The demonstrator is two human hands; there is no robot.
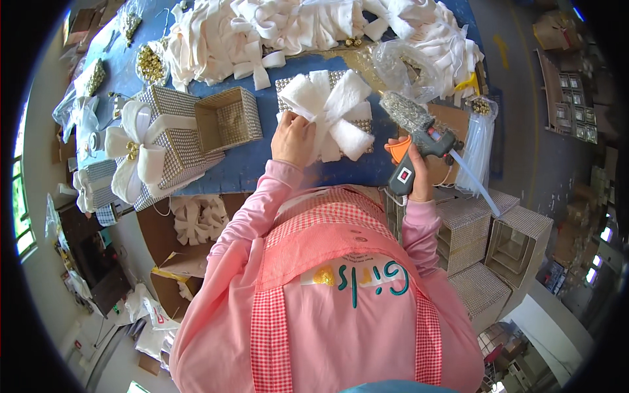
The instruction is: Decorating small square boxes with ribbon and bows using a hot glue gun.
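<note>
A white fluffy fabric bow (349,139) with several loops lies over a box with a silvery beaded covering (286,84), in the middle of the table. My left hand (293,139) has its fingers closed on the bow's left side, near its centre. Beside the box, my right hand (419,173) is wrapped round the handle of a dark glue gun (401,175) with an orange trigger. The gun's barrel, covered in grey fuzzy material, points up and left towards the bow. A long translucent glue stick (473,180) trails from its back end.
Left on the blue table (259,171) stand an open beaded box (252,114) and a bow-topped beaded box (180,154). White fabric strips (216,39) heap along the far side. Gold beads (151,63) lie in a bag. Beaded boxes (481,288) stack at the lower right.
</note>
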